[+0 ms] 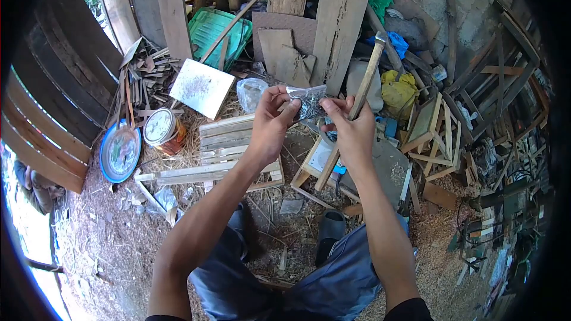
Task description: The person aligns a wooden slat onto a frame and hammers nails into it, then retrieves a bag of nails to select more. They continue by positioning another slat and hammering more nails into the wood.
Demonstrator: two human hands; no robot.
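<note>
A small clear plastic bag with dark, shiny little pieces inside, too small to name surely, is stretched between my two hands. My left hand pinches its left side near the top edge. With thumb and fingers, my right hand grips the bag's right side. A long wooden stick with a greyish tip slants through the right hand, its lower end hanging over a small wooden frame. Just under the bag, a grey curved thing is partly hidden by my right hand.
A slatted wooden piece lies on the straw-strewn ground before my feet. Left of it stand a paint bucket and a blue-rimmed basin. A white board, a green crate and leaning planks are behind; wooden frames crowd the right.
</note>
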